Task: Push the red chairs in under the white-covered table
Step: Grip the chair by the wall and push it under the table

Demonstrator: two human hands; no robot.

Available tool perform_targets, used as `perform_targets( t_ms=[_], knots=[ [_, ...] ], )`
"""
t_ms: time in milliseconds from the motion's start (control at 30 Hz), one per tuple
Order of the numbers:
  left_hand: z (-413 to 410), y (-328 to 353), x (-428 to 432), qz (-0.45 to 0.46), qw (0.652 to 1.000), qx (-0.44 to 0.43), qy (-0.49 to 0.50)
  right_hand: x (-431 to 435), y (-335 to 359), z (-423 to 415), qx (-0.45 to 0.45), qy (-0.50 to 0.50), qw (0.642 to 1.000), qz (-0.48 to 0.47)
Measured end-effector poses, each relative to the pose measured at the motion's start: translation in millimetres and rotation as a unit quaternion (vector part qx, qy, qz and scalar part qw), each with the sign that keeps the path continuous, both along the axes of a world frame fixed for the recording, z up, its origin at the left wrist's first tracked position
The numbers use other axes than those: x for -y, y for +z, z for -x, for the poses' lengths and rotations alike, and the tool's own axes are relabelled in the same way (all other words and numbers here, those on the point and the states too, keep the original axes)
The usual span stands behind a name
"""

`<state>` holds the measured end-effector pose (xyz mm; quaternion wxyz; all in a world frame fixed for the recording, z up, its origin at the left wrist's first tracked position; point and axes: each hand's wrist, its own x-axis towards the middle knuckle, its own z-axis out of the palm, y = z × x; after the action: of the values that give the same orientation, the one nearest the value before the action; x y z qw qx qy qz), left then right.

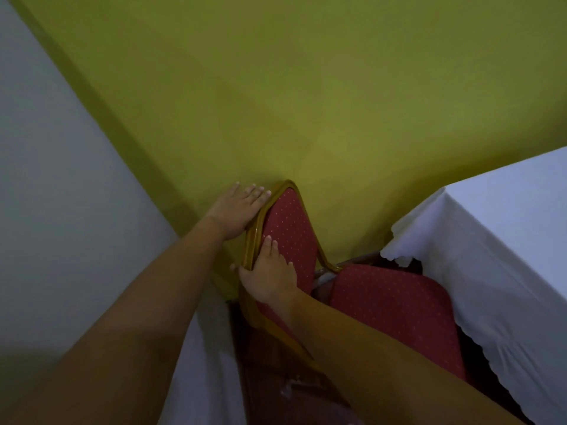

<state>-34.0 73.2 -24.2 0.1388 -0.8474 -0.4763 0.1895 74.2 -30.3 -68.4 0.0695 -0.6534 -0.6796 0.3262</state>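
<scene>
- Red chair (395, 308): lower centre-right of frame, seat's right edge at the cloth hem of the white-covered table (506, 240).
- Left hand (237, 211): fingers straight, flat against the backrest (288, 234) frame.
- Right hand (270, 274): grasping the backrest edge, thumb behind.

A yellow-green wall (306, 87) fills most of the view. Along its left side a darker olive band (101, 111) slants downward, with a pale grey surface (46, 179) beyond it. Below the wall's lower edge shows dark reddish-brown floor (267, 360).
</scene>
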Motion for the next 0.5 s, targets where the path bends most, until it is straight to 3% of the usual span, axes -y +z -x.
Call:
perform_targets(
  t_ms=[233, 500],
  knots=[
    [2.1, -8.3, -20.6, 0.005, 0.996, 0.038, -0.076, -9.5, -7.6, 16.2, 0.007, -0.062, 0.998, 0.002],
    [6.6, -18.3, -32.1, 0.017, 0.985, 0.146, -0.088, -8.2, -12.1, 13.2, 0.064, -0.039, 0.996, -0.053]
  ],
)
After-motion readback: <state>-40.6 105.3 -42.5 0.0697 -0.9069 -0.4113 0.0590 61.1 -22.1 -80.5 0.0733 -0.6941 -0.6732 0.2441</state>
